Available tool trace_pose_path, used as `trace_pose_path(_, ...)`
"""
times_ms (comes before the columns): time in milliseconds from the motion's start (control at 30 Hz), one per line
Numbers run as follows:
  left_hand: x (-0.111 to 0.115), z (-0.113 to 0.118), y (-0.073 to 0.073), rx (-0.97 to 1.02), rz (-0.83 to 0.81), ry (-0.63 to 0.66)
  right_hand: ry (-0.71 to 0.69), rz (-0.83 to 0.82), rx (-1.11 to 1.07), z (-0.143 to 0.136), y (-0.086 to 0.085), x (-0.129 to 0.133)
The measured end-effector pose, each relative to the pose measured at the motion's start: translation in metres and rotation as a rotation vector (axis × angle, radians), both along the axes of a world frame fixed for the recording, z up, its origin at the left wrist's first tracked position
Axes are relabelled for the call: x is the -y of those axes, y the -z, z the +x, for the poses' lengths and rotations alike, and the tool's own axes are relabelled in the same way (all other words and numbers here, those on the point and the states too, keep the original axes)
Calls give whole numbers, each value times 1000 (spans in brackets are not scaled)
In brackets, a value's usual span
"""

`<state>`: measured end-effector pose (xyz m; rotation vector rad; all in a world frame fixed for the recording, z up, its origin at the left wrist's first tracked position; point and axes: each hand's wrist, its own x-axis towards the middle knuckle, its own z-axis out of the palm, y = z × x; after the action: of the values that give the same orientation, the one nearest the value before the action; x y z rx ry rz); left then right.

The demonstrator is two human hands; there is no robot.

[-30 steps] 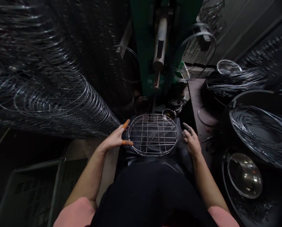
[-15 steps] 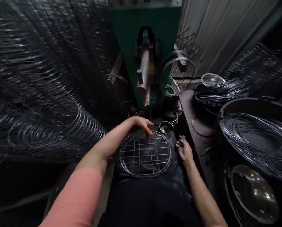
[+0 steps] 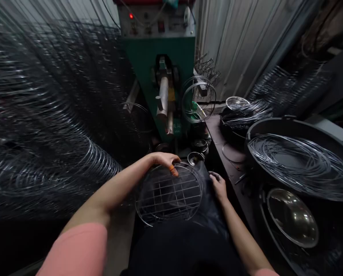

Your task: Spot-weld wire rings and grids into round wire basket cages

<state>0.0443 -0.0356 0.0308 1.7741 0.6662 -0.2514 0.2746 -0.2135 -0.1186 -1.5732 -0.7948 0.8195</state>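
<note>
A round wire rack, a metal ring crossed by a grid of straight wires, lies over the dark apron on my lap. At its far rim my left hand is closed, the thumb in an orange covering over the wires. To the right, beside the rack and apart from it, my right hand has its fingers curled together near the apron's edge. What those fingers hold, if anything, I cannot make out. Just beyond the rack sits a small metal bowl with something in it.
Ahead stands a green machine with a protruding metal arm. Wire rings hang beside it. Stacked wire racks crowd the left. On the right are a black tub of wire rings and a shiny metal bowl.
The view has tilted up and turned right. The rack's near side has shifted and tilted, with my left hand staying at the far rim. Metal pieces seen earlier in my right fingers no longer show clearly.
</note>
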Motion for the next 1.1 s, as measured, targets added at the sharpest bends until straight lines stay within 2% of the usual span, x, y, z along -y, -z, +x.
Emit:
trace_pose_path(67,12,-17,-27,38,240,-69,-32,-22,94,-4,3,5)
trace_pose_path(133,24,-38,-55,81,425,-113,-81,-56,137,-7,-1,7)
trace_pose_path(200,37,-56,-78,134,588,-124,-134,-55,183,-9,-18,5)
trace_pose_path(267,49,-69,-93,171,780,-154,-181,-3,212,-13,-49,3)
trace_pose_path(300,54,-72,-96,176,884,-187,-212,35,220,-16,-68,3)
trace_pose_path(367,60,-72,-91,161,1068,-266,-324,102,231,-25,-112,3)
trace_pose_path(467,62,-63,-70,109,1218,-327,-628,111,278,-43,-169,-4)
trace_pose_path(500,61,-59,-61,94,1235,-334,-721,93,300,-49,-182,-9)
trace_pose_path(567,58,-53,-46,69,1232,-345,-833,51,340,-62,-196,-25)
trace_pose_path(700,56,-47,-27,32,1164,-349,-858,-13,388,-79,-193,-57)
trace_pose_path(800,57,-50,-24,-10,1129,-338,-905,-12,405,-81,-193,-57)
trace_pose_path(867,57,-57,-28,-16,1107,-322,-959,7,408,-71,-197,-42)
trace_pose_path(967,52,-72,-43,28,1035,-290,-965,-44,470,-35,-194,-14)
trace_pose_path(1033,45,-79,-57,75,939,-247,-933,-157,545,-7,-178,1)
trace_pose_path(1100,34,-80,-67,129,809,-181,-898,-282,618,16,-150,11)
